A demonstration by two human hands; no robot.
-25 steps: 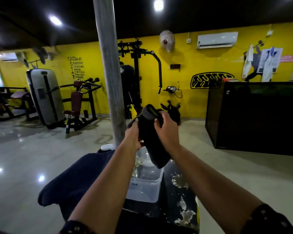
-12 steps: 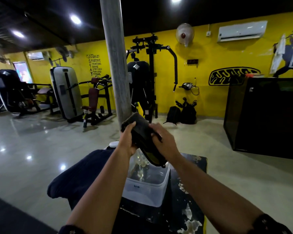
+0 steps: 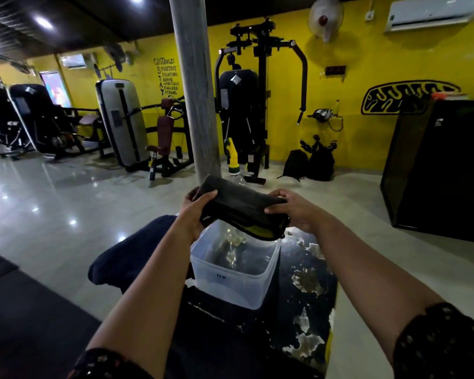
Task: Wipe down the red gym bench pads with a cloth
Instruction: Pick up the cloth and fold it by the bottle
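The left hand point(image 3: 196, 213) and right hand point(image 3: 294, 212) grip the cloth point(image 3: 241, 205) over a tub point(image 3: 230, 283); wiping seems unstarted, the red pads point(image 3: 164, 131) well apart.

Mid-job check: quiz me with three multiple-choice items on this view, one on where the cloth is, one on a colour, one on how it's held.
1. Where is the cloth?
A. above the tub
B. sunk inside the tub
C. lying flat beside the tub

2. What colour is the back wall?
A. red
B. yellow
C. white

3. Which hands hold the cloth?
A. only the left hand
B. only the right hand
C. both

Answers:
1 A: the cloth hangs in the air over the tub's open top.
2 B: the wall behind the machines is painted yellow.
3 C: the left hand clasps one end of the cloth and the right hand the other.
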